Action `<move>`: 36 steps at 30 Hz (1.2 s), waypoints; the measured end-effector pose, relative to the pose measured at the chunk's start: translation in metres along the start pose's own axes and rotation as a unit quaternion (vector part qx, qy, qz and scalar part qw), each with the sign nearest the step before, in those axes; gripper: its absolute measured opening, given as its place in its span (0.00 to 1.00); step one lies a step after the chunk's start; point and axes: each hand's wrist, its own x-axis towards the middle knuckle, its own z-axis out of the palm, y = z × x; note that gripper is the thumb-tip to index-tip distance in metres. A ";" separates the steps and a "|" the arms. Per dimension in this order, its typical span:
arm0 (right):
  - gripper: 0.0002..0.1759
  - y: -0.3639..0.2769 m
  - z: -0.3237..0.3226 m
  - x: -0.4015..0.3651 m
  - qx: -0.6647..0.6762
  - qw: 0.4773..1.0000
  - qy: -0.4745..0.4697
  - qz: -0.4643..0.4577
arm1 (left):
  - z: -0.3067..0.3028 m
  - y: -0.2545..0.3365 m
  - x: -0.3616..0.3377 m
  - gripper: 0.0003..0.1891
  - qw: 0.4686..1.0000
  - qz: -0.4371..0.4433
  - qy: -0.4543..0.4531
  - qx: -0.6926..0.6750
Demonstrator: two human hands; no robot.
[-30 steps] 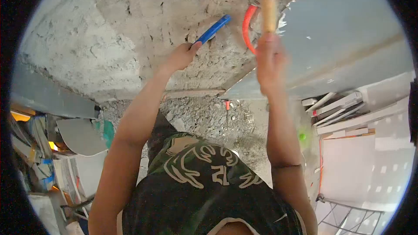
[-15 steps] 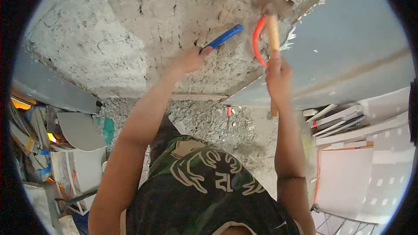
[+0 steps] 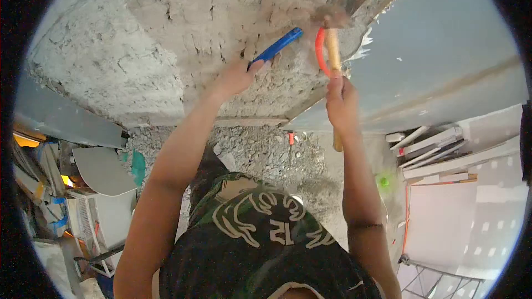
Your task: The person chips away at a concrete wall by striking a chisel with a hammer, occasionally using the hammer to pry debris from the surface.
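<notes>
My left hand [image 3: 235, 79] is closed around the lower end of a blue chisel [image 3: 279, 44], which slants up to the right in front of the rough wall [image 3: 166, 39]. The chisel's working tip is hidden by my fingers. In my right hand [image 3: 342, 102] is a hammer with a pale wooden handle [image 3: 333, 50], gripped partway along so the handle's butt sticks out below. The blurred hammer head [image 3: 334, 17] is right of the chisel's free end and apart from it. An orange corrugated conduit [image 3: 320, 50] curves out of the wall behind the hammer.
Broken rubble [image 3: 249, 147] covers the floor along the wall's foot, where an orange-handled screwdriver-like tool [image 3: 291, 139] lies. A grey panel [image 3: 421, 77] borders the wall at right. White trim strips [image 3: 432, 147] are stacked at right; a grey board [image 3: 102, 169] and bags stand at left.
The hammer has come down and left, slightly nearer the chisel's free end. My left hand keeps its hold on the chisel. The whole view has shifted slightly.
</notes>
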 end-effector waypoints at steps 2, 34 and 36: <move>0.27 -0.048 -0.023 -0.006 0.161 0.986 0.043 0.015 | -0.006 0.001 0.007 0.40 0.999 -0.010 -0.031 -0.013; 0.28 -0.005 0.008 0.000 -0.072 0.996 -0.040 -0.031 | 0.013 -0.005 0.002 0.40 1.000 -0.012 -0.005 -0.019; 0.28 -0.034 -0.010 0.008 -0.026 0.999 -0.009 -0.031 | 0.015 -0.016 0.014 0.40 0.998 -0.017 -0.036 -0.049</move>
